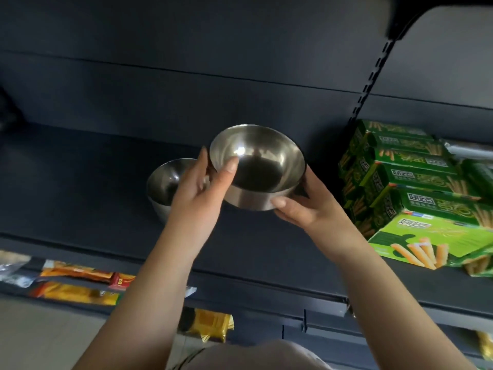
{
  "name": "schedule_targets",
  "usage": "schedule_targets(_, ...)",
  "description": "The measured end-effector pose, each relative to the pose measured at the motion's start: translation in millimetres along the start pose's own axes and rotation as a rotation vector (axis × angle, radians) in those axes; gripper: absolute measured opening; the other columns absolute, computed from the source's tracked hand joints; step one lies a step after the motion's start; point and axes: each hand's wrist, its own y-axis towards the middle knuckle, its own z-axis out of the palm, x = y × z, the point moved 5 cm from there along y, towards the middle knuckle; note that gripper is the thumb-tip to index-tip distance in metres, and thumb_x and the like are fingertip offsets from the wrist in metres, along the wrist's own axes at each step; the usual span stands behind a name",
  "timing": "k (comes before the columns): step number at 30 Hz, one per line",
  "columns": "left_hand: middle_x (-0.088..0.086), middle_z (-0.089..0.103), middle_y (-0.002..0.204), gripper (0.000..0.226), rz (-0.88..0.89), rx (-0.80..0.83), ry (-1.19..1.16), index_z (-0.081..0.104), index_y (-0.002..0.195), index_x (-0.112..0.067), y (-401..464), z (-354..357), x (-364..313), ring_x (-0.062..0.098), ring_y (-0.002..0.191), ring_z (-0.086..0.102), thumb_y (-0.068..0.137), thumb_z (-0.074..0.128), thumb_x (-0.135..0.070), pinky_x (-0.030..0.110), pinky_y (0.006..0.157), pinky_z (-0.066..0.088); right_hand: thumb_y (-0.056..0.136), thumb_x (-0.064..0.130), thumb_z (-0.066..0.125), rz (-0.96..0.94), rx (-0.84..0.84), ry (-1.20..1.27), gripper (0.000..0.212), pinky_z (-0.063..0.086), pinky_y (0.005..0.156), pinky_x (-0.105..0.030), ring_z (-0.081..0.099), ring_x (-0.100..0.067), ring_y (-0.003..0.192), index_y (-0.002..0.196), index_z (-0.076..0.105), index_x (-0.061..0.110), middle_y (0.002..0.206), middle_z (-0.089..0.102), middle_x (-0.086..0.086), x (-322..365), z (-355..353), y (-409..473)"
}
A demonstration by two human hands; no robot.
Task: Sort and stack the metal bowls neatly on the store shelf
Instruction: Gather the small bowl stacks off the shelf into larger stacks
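above the shelf [80, 182] we hold one bowl [257, 166] by its rim, left hand [198, 194] pinching, right hand [306, 209] cupping; second bowl [165, 182] stands beside.

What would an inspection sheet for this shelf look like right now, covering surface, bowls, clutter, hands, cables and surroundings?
Surface: dark shelf, bare patches visible.
Job's things: held bowl raised above the shelf, tilted toward the camera; second bowl sits on the shelf behind the left hand.
Clutter: green snack boxes stacked at the right.
Grippers: left hand grips the held bowl's rim, thumb inside; right hand holds its underside and far side.
Cables: nothing seen.
Surroundings: orange snack packets on a lower shelf; slotted upright at the back.
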Motion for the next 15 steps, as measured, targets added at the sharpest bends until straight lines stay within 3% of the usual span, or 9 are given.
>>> schedule_targets(2,-0.019,0.043,0.140,0.085,0.064,-0.081,0.024,0.041,0.139,-0.034,3,-24,-14,-0.004,0.127,0.038,0.064,0.056,-0.069,0.018,0.101,0.031,0.064,0.040,0.077,-0.061,0.003,-0.118,0.083,0.048,0.095,-0.023,0.059,-0.002,0.111,0.137,0.038,0.032,0.121,0.060,0.014,13,15,18)
schedule_targets(4,-0.026,0.050,0.124,0.058,0.090,-0.146,0.023,0.048,0.130,-0.038,9,-49,-19,-0.011,0.113,0.044,0.077,0.059,-0.059,0.008,0.089,0.034,0.069,0.034,0.080,-0.084,0.003,-0.169,0.081,0.046,0.093,-0.016,0.057,0.000,0.110,0.138,0.037,0.030,0.121,0.058,0.015,19,34,37)
schedule_targets(6,-0.025,0.054,0.120,0.037,0.063,-0.231,0.012,0.052,0.123,-0.040,16,-73,-14,-0.010,0.114,0.046,0.087,0.055,-0.046,0.009,0.094,0.035,0.072,0.032,0.078,-0.085,0.020,-0.225,0.074,0.043,0.088,-0.009,0.053,0.002,0.109,0.136,0.040,0.030,0.118,0.058,0.016,20,55,52)
schedule_targets(9,-0.008,0.045,0.142,0.049,-0.010,-0.282,0.024,0.049,0.134,-0.025,26,-99,6,0.007,0.137,0.030,0.089,0.053,-0.044,0.033,0.116,0.022,0.071,0.037,0.078,-0.033,0.049,-0.270,0.072,0.041,0.096,-0.019,0.049,-0.004,0.116,0.134,0.042,0.030,0.124,0.056,0.012,8,80,67)
schedule_targets(15,-0.005,0.042,0.145,0.053,-0.100,-0.241,0.020,0.048,0.135,-0.021,31,-109,44,0.009,0.140,0.025,0.089,0.052,-0.047,0.037,0.117,0.019,0.074,0.036,0.076,0.044,0.073,-0.337,0.065,0.032,0.086,-0.015,0.043,-0.001,0.108,0.130,0.044,0.030,0.113,0.051,0.018,-16,96,72)
